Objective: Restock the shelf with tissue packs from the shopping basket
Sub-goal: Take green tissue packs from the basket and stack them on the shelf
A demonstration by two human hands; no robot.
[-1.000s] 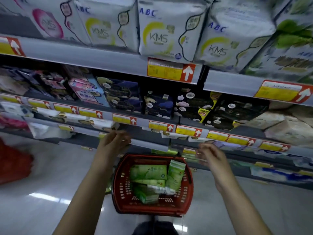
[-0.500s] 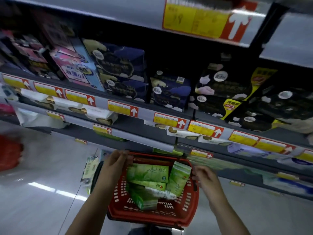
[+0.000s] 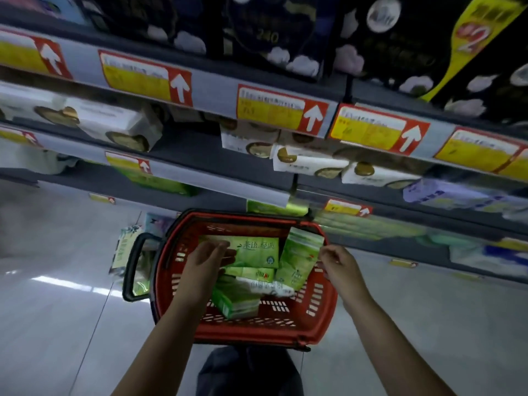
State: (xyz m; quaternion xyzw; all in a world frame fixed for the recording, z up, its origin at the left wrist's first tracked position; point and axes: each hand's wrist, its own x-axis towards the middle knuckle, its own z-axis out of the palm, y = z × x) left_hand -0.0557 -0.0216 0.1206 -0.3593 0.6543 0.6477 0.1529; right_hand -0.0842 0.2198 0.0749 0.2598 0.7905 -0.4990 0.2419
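Observation:
A red shopping basket (image 3: 320,318) sits on the floor in front of the shelves, holding several green tissue packs. My left hand (image 3: 204,260) is inside the basket, fingers resting on the left end of the top flat green pack (image 3: 257,251). My right hand (image 3: 340,262) hovers at the basket's right rim, fingers half curled beside an upright green pack (image 3: 298,258); it holds nothing. More green packs (image 3: 235,300) lie lower in the basket. Green packs stand on the low shelf (image 3: 160,182) behind the basket.
Grey shelves with yellow and red price tags (image 3: 281,111) rise above the basket. White tissue boxes (image 3: 308,161) fill the middle shelf, dark packs the one above. The basket's black handle (image 3: 134,267) hangs out to the left. Pale tiled floor (image 3: 57,310) lies at left.
My view has dropped toward the basket. Both hands came down from the shelf edge; the left one reached into the basket onto the top green pack, the right one moved to the rim.

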